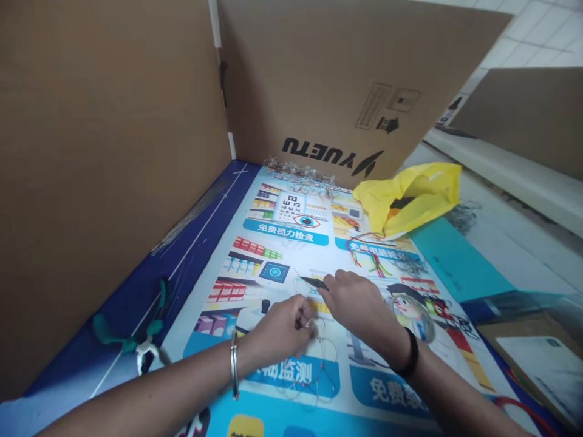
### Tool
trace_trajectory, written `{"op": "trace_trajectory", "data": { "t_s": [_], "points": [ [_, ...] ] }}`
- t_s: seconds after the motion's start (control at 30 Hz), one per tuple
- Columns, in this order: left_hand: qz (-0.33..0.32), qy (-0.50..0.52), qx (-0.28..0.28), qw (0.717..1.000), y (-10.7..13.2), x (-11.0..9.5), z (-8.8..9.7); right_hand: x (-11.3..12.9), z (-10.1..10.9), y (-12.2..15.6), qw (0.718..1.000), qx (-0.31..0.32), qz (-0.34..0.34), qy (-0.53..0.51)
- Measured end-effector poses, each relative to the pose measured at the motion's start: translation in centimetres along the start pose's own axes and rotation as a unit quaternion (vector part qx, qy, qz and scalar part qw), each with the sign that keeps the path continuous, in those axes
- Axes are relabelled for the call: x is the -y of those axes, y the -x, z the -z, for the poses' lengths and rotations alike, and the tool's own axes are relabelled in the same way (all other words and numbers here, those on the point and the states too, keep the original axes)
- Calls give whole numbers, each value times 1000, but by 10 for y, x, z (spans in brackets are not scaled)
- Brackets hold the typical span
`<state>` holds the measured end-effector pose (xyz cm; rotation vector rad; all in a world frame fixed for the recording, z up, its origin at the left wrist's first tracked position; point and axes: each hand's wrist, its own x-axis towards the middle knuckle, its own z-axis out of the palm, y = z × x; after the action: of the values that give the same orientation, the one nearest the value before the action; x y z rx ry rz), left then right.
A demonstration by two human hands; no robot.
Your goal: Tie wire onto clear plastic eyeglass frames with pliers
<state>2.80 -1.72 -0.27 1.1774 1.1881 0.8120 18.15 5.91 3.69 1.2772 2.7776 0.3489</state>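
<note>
Head view. The left hand [285,328] is curled, thumb and forefinger apparently pinching fine wire [321,358]; blur hides the exact grip. The wire's loops hang and lie beside and below those fingers, between the two forearms and over the printed sheet [291,243]. The right hand [357,300] is closed around a dark pointed tool [315,283], its tip directed leftward, just above and apart from the left fingertips. Good handling probably calls for a pinch close to the working spot, the tip angled clear of the fingers, and slack loops spread out so that none catches or kinks; small, steady motions would suit so thin a strand.

Materials: the wire is hair-thin and springy-looking, bent into rounded loops carrying what may be tiny beads. The tool tapers to a slim, dull point. The printed sheet seems smooth and flat. At left lie pliers [156,328] with teal, splayed handles and a metallic head. Beyond, coloured cords [376,264] curl softly near a crumpled yellow bag [410,197]; silvery scraps [298,172] form a wiry tangle at the foot of the stiff, matt cardboard [346,79].
</note>
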Motion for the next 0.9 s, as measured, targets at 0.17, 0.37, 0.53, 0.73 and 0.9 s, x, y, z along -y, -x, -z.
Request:
{"op": "trace_trajectory", "data": {
  "t_s": [0.17,0.37,0.53,0.73,0.9],
  "points": [
    [20,5,11,1000,0,1,0,-6,-3,12,1000,-2,1,-1],
    [43,10,20,999,2,0,-1,-14,-6,15,1000,-9,4,-16],
    [43,-6,21,999,2,2,-1,-15,-7,16,1000,-11,7,-18],
    [38,-26,25,999,3,3,0,-12,-2,20,999,6,7,-34],
    [41,-26,32,998,3,2,-1,-13,3,20,998,20,-35,-43]
  ]
}}
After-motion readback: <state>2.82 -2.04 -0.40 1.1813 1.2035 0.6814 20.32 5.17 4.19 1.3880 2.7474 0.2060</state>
